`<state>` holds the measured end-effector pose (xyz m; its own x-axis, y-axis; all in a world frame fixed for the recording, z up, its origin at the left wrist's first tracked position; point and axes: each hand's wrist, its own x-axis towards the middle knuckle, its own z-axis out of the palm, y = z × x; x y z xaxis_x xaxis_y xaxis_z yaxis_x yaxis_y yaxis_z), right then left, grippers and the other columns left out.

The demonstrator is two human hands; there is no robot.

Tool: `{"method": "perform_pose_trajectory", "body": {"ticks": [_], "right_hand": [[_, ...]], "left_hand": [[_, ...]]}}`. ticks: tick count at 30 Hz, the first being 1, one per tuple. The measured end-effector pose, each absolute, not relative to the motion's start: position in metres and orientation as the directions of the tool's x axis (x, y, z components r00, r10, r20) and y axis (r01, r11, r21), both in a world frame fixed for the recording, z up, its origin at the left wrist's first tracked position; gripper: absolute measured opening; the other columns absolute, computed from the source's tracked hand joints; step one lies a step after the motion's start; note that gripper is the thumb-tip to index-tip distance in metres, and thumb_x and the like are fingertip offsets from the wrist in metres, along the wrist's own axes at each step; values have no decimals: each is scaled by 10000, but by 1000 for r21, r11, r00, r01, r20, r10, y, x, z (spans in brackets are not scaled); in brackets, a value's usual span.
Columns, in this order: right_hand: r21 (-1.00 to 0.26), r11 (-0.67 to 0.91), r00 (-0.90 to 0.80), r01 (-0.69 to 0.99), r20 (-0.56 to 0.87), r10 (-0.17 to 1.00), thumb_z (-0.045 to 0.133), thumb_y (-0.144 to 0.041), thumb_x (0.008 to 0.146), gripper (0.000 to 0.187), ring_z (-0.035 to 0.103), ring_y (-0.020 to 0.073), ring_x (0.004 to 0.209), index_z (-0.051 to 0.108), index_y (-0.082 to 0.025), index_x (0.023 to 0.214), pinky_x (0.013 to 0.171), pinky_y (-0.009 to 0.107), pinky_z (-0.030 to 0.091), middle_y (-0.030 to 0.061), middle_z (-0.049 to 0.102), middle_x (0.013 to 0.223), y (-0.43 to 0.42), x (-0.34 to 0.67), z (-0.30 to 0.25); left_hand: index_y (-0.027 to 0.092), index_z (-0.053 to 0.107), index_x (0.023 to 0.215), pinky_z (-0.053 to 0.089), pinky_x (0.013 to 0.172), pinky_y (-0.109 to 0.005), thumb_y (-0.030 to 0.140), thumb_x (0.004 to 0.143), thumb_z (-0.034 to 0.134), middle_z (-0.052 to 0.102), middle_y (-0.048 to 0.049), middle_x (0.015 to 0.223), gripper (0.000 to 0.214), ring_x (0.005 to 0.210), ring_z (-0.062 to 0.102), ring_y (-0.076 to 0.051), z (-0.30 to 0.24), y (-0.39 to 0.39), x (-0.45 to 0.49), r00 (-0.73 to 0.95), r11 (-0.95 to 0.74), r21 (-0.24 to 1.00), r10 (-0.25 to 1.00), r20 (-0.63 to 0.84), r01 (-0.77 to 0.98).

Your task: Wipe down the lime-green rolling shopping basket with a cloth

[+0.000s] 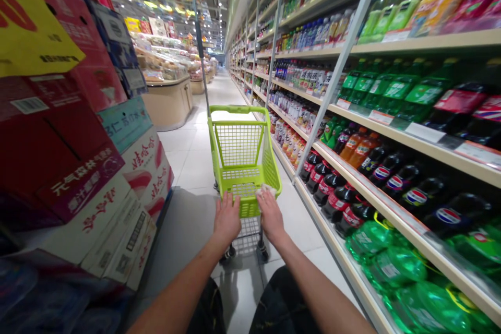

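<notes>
A lime-green plastic shopping cart (239, 177) stands straight ahead in the aisle, its basket bare inside. My left hand (227, 217) lies at the left of the cart's near edge, fingers stretched forward over the rim. At the right corner of the same edge, my right hand (270, 214) holds a crumpled white tissue (267, 188) against the green plastic. Its fingertips are partly covered by the tissue.
Shelves of soda bottles (407, 88) line the right side. Stacked drink cartons (129, 177) rise close on the left, with a yellow sign (35, 26) above. A thin pole (200, 47) stands beyond the cart, and a wooden display counter (166, 99) is farther left.
</notes>
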<state>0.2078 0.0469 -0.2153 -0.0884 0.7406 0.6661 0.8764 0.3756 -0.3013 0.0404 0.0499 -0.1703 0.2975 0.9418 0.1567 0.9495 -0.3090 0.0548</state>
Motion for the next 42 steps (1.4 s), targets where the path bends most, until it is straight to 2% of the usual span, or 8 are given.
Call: {"method": "perform_pose_trajectory", "body": {"ticks": [3, 7, 12, 20, 26, 31, 35, 42], "right_hand": [[-247, 404, -171, 881, 629, 758, 375, -6, 764, 457, 291, 186, 1274, 539, -164, 1159, 1007, 407, 308, 105, 472, 1281, 47, 208, -214], [-257, 236, -78, 937, 504, 860, 418, -50, 779, 386, 436, 221, 1166, 563, -167, 1118, 933, 402, 366, 129, 538, 1196, 58, 225, -193], [-251, 253, -95, 934, 509, 856, 460, -98, 786, 328, 534, 201, 1031, 587, -217, 1064, 858, 343, 416, 79, 612, 1076, 54, 233, -179], [-321, 273, -12, 907, 628, 778, 405, -48, 760, 400, 506, 201, 1072, 573, -202, 1089, 907, 386, 393, 79, 601, 1103, 25, 242, -195], [-403, 285, 101, 870, 711, 696, 347, 17, 694, 516, 489, 183, 1102, 573, -212, 1098, 937, 413, 381, 66, 597, 1115, 32, 273, -208], [-428, 250, 126, 869, 679, 724, 358, -8, 712, 538, 448, 177, 1158, 528, -244, 1166, 990, 431, 339, 47, 552, 1193, 28, 286, -218], [-405, 177, 153, 897, 659, 736, 388, -44, 750, 486, 448, 190, 1161, 525, -250, 1168, 988, 438, 345, 50, 545, 1200, 15, 285, -221], [-372, 130, 169, 919, 671, 722, 374, -24, 737, 511, 445, 185, 1168, 519, -232, 1181, 982, 429, 360, 60, 543, 1207, -5, 275, -215]], "left_hand": [[109, 380, 1251, 204, 1042, -432, 83, 694, 405, 377, -139, 1352, 559, 1307, 202, -262, -166, 51, 43, 292, -306, 85, 946, 143, 948], [89, 412, 1205, 215, 1046, -415, 63, 662, 416, 415, -126, 1323, 544, 1301, 219, -260, -160, 55, 45, 295, -311, 155, 948, 118, 938], [81, 418, 1187, 209, 1057, -431, 60, 631, 431, 405, -123, 1333, 557, 1306, 203, -261, -164, 55, 45, 297, -316, 169, 946, 127, 934], [100, 436, 1189, 223, 1046, -489, 18, 626, 392, 328, -113, 1391, 571, 1320, 164, -267, -176, 45, 49, 436, -455, 71, 880, 189, 887], [117, 486, 1124, 307, 998, -491, -6, 587, 380, 415, -106, 1335, 561, 1294, 245, -274, -197, 67, 76, 518, -555, 39, 798, 307, 831], [143, 494, 1077, 347, 968, -472, 15, 601, 386, 476, -104, 1277, 504, 1282, 271, -265, -221, 88, 83, 576, -672, 20, 650, 496, 741], [158, 484, 1076, 361, 957, -453, 45, 612, 404, 497, -99, 1253, 485, 1277, 280, -260, -229, 99, 77, 641, -761, -8, 541, 544, 649], [159, 518, 1040, 350, 957, -469, 14, 594, 373, 513, -80, 1245, 491, 1251, 331, -262, -209, 95, 85, 643, -743, 57, 613, 459, 667]]}}
